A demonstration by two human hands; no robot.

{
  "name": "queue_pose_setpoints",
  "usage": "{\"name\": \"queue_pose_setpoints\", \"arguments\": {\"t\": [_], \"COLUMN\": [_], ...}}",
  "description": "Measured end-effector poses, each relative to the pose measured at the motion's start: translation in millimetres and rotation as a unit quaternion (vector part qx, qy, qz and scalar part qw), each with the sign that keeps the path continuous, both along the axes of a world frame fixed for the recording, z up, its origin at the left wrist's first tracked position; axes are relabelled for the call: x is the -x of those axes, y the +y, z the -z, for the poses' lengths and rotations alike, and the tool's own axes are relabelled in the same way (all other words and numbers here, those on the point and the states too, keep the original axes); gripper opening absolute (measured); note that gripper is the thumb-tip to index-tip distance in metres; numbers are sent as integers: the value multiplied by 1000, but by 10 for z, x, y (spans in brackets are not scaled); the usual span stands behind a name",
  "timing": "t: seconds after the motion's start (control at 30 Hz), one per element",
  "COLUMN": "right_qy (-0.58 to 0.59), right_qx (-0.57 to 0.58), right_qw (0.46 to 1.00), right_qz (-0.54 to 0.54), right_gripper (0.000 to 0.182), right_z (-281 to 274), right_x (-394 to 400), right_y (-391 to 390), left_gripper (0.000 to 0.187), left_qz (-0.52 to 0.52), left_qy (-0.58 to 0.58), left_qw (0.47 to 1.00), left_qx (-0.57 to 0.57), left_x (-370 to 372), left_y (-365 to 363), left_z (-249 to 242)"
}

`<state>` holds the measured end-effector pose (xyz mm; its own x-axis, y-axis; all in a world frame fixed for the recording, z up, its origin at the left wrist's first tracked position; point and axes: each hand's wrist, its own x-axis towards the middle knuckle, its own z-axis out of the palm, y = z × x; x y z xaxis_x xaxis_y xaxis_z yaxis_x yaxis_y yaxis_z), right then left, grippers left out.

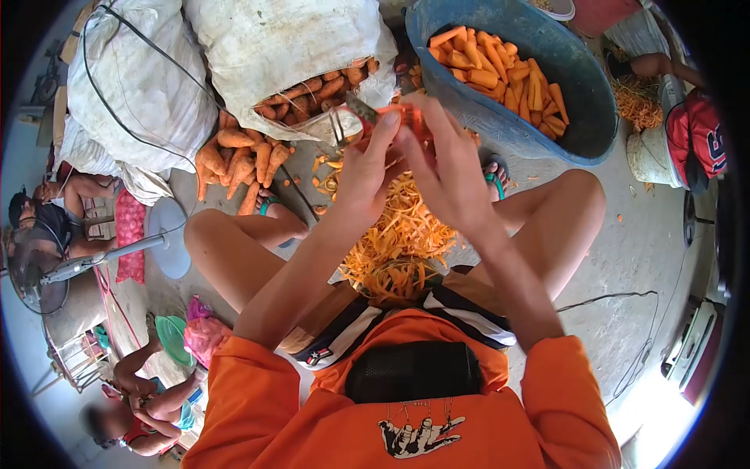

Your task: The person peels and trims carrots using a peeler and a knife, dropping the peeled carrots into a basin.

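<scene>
My left hand (366,168) is closed by a metal-framed tool (341,129) that looks like a peeler, its end sticking out past the fingers. Close beside it, my right hand (449,160) is also closed, fingertips near the left thumb. Something red-orange (414,119) shows between the hands, mostly covered by fingers, so I cannot make out its kind. Below the hands, a heap of orange carrot peelings (402,234) lies between my legs. Ahead to the right, a big blue tub (492,125) holds peeled carrots (488,62).
An open white sack (289,39) of unpeeled carrots lies ahead, with loose carrots (234,160) spilled beside it. Another full sack (141,86) stands left. A fan (47,273) and two people are on the left. Another person in red (695,133) sits right by a white bucket (652,156).
</scene>
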<state>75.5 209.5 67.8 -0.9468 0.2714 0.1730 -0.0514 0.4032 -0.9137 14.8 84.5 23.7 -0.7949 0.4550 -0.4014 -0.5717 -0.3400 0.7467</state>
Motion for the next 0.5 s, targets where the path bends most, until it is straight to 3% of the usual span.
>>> {"name": "queue_pose_setpoints", "arguments": {"t": [0.03, 0.1, 0.17, 0.2, 0.23, 0.27, 0.37, 0.43, 0.47, 0.5], "right_qy": [5, 152, 156, 150, 230, 286, 226, 228, 229, 233], "right_qx": [-39, -192, 43, 43, 312, 550, 628, 626, 624, 619], "right_qw": [999, 965, 987, 988, 913, 742, 673, 677, 680, 682], "right_qz": [12, 94, 22, 18, -127, -255, -319, -314, -310, -312], "right_gripper": [31, 31, 35, 35, 37, 48, 40, 40, 40, 40], "right_z": [-21, -139, -455, -608, -763, -923, -1366, -1374, -1365, -1360], "right_x": [-66, -175, -543, -650, -722, -766, -1055, -1059, -1563, -1196], "right_y": [-61, -109, -119, -199, -298, -379, -302, -402, 145, -166], "left_gripper": [43, 34, 29, 25, 23, 23, 24, 26, 27, 28], "left_qz": [-4, -28, -37, -42, -69, -69, -53, -40, -29, -43], "left_qy": [29, 34, -7, -49, -32, -35, -17, -5, 8, 10], "left_qw": [999, 998, 999, 996, 995, 995, 997, 998, 999, 998], "left_qx": [23, 45, -6, -55, -61, -63, -48, -40, -30, -38], "left_x": [-33, -24, 126, 161, 173, 179, 174, 146, 114, 91], "left_y": [-58, -160, -339, -397, -390, -414, -495, -508, -529, -499], "left_z": [-9, 7, 86, 128, 59, 37, -19, -11, -9, -12]}}
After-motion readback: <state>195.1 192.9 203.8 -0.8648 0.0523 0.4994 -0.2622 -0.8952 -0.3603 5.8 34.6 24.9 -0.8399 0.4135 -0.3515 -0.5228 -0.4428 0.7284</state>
